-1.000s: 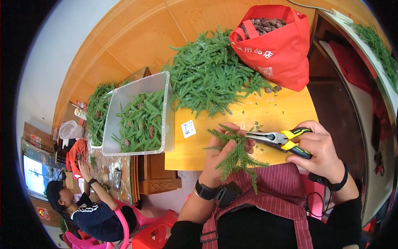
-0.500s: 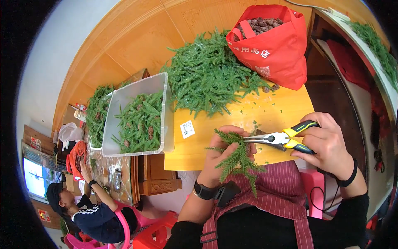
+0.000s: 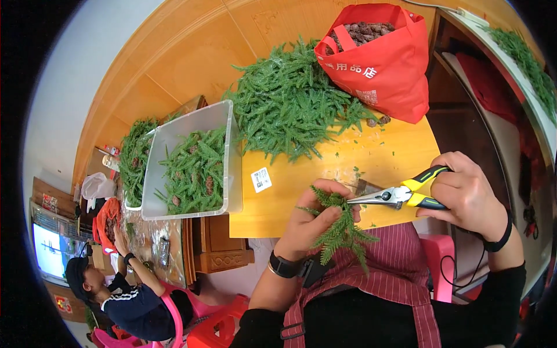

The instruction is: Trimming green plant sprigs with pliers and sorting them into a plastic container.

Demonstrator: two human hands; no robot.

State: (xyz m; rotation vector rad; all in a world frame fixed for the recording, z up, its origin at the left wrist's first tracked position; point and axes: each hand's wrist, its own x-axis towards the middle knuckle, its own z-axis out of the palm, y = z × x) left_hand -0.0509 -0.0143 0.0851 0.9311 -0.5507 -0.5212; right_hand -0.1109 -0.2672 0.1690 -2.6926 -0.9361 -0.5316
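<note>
Near the table's front edge, my left hand [image 3: 315,217] pinches a green artificial pine sprig [image 3: 342,232], whose needled tips hang down over my apron. My right hand [image 3: 467,194] is closed round the yellow and black handles of long-nose pliers [image 3: 397,194]. The pliers point left, and their tips touch the sprig beside my left fingers. Whatever the jaws grip there is too small to make out. Behind my hands, a large heap of pine sprigs [image 3: 290,104] covers the back of the yellow table [image 3: 325,180].
A red bag [image 3: 383,75] of pine cones stands at the back right, with loose pine cones [image 3: 380,120] beside it. To the left is a clear plastic bin [image 3: 232,156] holding sprigs with cones. A white label [image 3: 261,180] lies on the table. Another person [image 3: 136,296] sits at lower left.
My right hand and the pliers have shifted slightly to the right, and the pliers have turned a little. The sprig and my left fingers have also moved slightly right.
</note>
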